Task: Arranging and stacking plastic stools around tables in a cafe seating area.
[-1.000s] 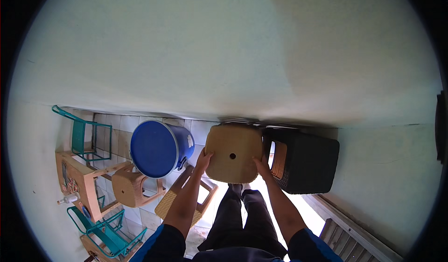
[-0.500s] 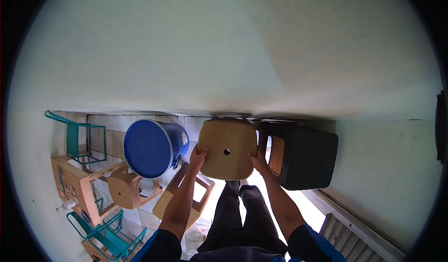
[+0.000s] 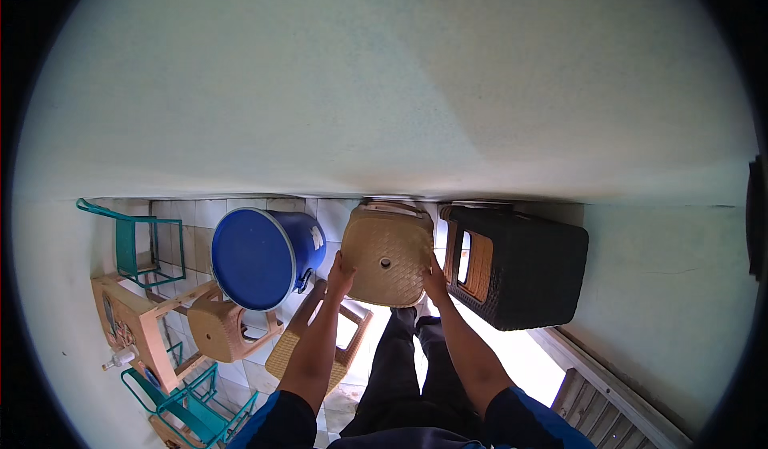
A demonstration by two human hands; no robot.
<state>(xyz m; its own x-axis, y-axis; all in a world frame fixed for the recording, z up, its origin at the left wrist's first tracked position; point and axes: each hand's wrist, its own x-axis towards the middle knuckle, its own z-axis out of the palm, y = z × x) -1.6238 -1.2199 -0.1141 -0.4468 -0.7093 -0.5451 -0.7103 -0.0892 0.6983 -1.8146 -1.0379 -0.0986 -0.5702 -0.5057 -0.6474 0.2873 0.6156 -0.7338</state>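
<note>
A tan plastic stool [image 3: 385, 245] with a woven pattern and a hole in its seat is between my hands, close to the wall. My left hand [image 3: 342, 274] grips its left edge and my right hand [image 3: 435, 279] its right edge. Both sets of fingers are partly hidden under the rim. To the right stands a black woven-pattern stool [image 3: 541, 269] with a brown inner side. Below my left forearm lies another tan stool [image 3: 346, 353], tipped over and partly covered by the arm.
A blue drum [image 3: 254, 259] with a lid stands left of the held stool. Farther left are a tan stool [image 3: 216, 331], a wooden table [image 3: 128, 297], and green metal-framed chairs [image 3: 126, 245]. The pale wall [image 3: 320, 89] rises ahead. A slatted wooden panel [image 3: 600, 413] is at lower right.
The held stool looks smaller and lower, and its far side now shows near the wall. My right hand has shifted slightly down and left along with it.
</note>
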